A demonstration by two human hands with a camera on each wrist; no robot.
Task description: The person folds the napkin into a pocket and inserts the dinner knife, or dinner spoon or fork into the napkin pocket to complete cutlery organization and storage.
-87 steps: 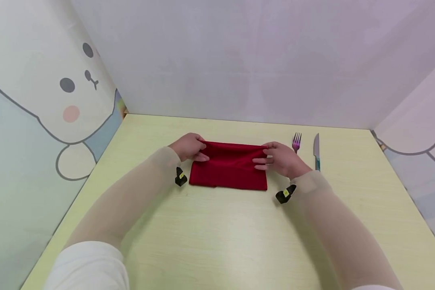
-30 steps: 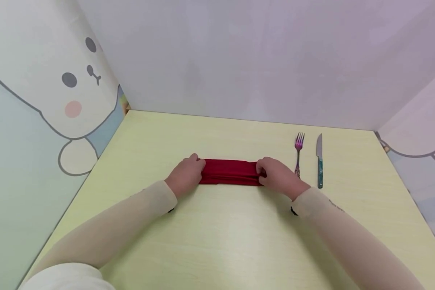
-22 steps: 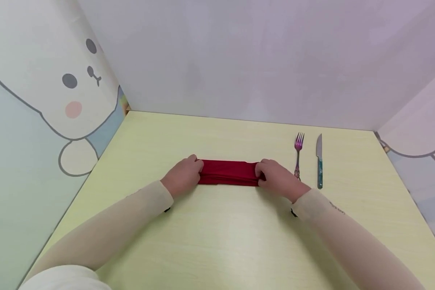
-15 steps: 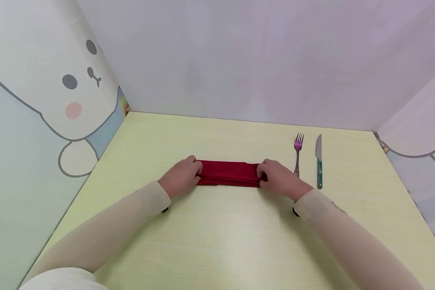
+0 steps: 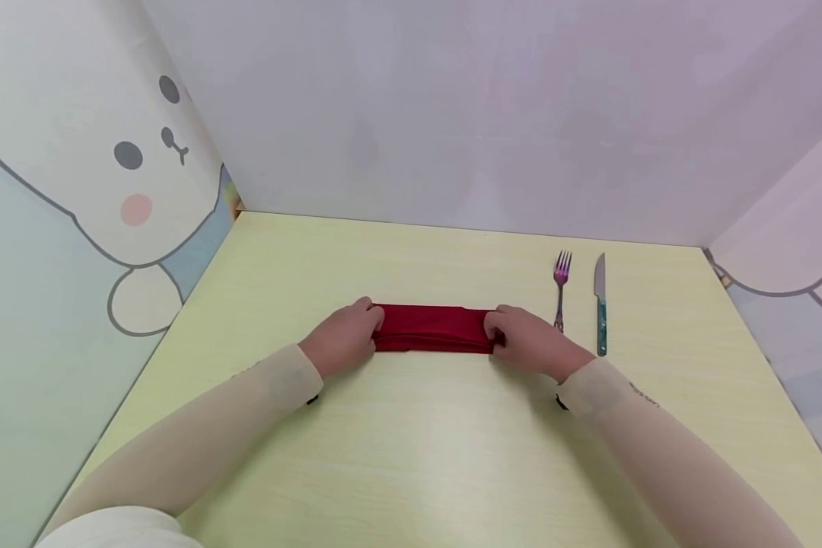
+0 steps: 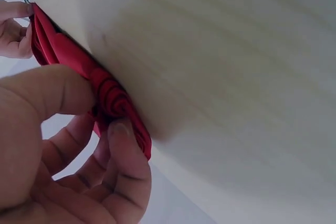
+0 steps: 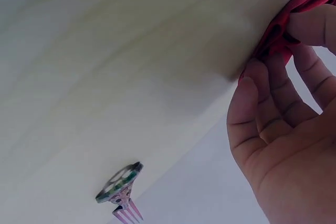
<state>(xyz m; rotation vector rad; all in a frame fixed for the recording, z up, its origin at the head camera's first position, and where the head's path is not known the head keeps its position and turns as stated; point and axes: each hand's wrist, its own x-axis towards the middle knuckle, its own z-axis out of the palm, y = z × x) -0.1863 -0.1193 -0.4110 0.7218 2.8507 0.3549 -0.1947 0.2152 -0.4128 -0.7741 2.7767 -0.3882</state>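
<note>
A red cloth napkin [image 5: 431, 327], folded into a narrow strip, lies crosswise on the table in the head view. My left hand [image 5: 342, 335] pinches its left end; in the left wrist view that end of the napkin [image 6: 110, 95] shows rolled layers between thumb and curled fingers. At the other end, my right hand [image 5: 530, 342] grips the cloth with fingers bent around it. The right wrist view shows the right hand's thumb and fingers [image 7: 244, 106] closing on the napkin's end [image 7: 275, 38]. The two ends are partly hidden by the hands.
To the right of the napkin lie a fork [image 5: 562, 274] with purplish tines and a knife [image 5: 600, 304] with a green handle. The pale wooden table [image 5: 411, 457] meets a whitish wall [image 5: 452, 114] at its back edge.
Since the earliest frame, the napkin has gone from a wider rectangle to a narrow strip, its far edge brought nearer. Over the last second, the hands have barely moved, still gripping its ends.
</note>
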